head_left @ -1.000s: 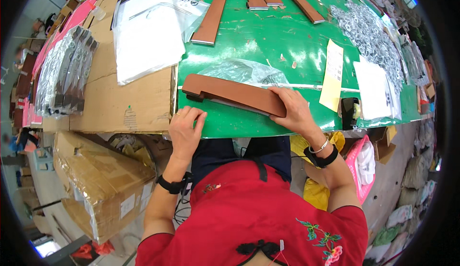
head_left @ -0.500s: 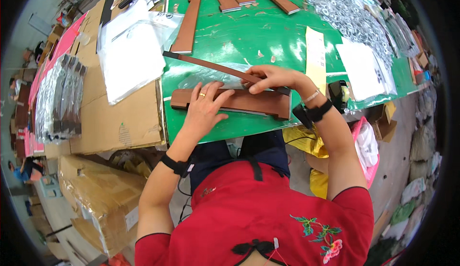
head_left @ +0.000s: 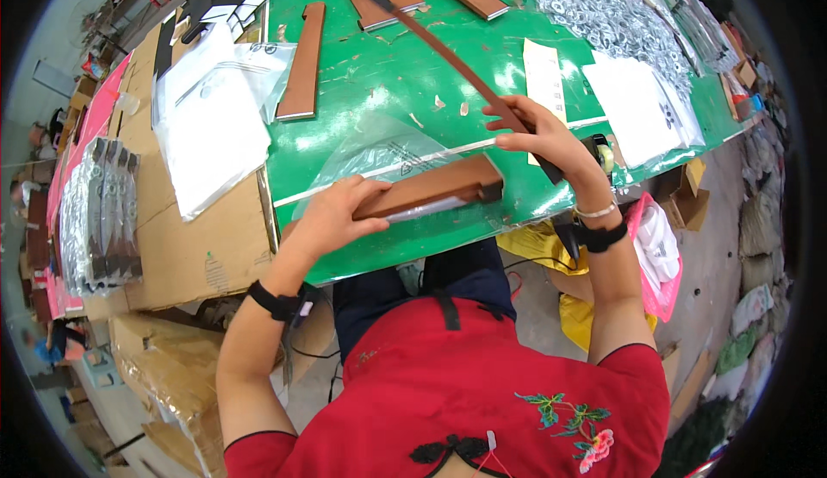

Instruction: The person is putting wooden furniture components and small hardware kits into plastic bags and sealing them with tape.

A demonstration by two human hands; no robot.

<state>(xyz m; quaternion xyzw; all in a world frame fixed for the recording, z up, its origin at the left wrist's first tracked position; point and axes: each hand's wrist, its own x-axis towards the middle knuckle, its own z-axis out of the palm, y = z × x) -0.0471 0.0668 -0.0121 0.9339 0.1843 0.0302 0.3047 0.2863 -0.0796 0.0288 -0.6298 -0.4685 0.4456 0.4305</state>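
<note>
My left hand (head_left: pixel 332 213) grips the left part of a thick brown leather-like slab (head_left: pixel 439 187), fingers over its top and thumb along the near edge. The slab has a notched right end with a dark corner, and it lies slightly tilted near the table's front edge. A clear plastic bag (head_left: pixel 379 144) lies flat behind and partly beneath it. My right hand (head_left: pixel 543 138) holds a long thin brown strip (head_left: pixel 457 60) near its lower end. Its dark far tip points up and left over the table, well apart from the slab.
Several similar brown pieces (head_left: pixel 303 65) lie farther back on the green table (head_left: pixel 388 73). White sheets in plastic (head_left: pixel 215 125) are at left, a yellow paper strip (head_left: pixel 544 73) and white packets (head_left: pixel 633 103) at right. Metal rings (head_left: pixel 603 13) are heaped at the far right.
My right hand has lifted the strip off the slab and swung it up and to the right. My left hand has shifted left and down, and the slab's right end now tilts upward.
</note>
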